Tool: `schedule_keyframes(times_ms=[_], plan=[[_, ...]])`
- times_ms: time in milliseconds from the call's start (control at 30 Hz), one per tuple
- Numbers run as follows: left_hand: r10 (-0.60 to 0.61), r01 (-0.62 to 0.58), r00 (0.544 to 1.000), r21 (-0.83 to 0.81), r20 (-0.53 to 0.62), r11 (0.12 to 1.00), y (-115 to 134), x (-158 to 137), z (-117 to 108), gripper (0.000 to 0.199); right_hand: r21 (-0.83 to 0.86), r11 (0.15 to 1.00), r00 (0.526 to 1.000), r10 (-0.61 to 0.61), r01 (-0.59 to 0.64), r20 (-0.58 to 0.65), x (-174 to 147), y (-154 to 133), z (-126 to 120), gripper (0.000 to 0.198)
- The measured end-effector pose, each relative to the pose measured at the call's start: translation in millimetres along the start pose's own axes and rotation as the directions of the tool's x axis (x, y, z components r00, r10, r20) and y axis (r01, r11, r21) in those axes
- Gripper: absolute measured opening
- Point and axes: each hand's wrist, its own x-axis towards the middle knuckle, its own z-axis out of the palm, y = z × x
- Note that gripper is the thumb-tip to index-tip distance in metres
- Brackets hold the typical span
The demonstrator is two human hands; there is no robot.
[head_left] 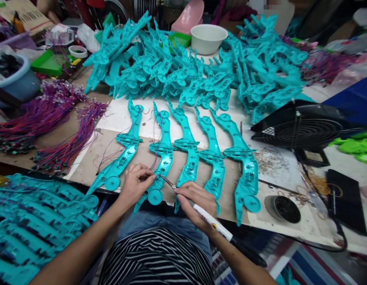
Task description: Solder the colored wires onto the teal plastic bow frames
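Diagonally, the soldering iron (213, 225) points forward-left, its tip (165, 179) unclear.

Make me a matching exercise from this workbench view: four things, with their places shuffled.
Things:
1. Soldering iron
2. White bowl
3. Black fan
4. Blue tub

Places:
A. at the left edge of the view
B. at the back, among heaped teal plastic parts
C. held in the right hand
D. right of the row of teal parts

Pairs: 1-C, 2-B, 3-D, 4-A.
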Motion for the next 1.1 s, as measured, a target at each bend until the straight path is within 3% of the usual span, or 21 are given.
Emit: schedule_keyframes(times_ms=[667, 1100], plan=[[-0.017, 0.018, 1.000, 0.079, -0.015, 0.997, 4.9, -2.0, 1.4, 0.010, -0.017, 0.998, 0.997, -0.064, 0.065, 0.052, 0.3, 2.5, -0.6, 0.020], [-0.007, 0.008, 1.000, 0.068, -0.018, 0.998, 3.9, -2.0, 2.2, 0.008, 0.038, 0.999, 1.000, -0.012, 0.011, 0.019, -1.0, 2.6, -1.8, 0.022]])
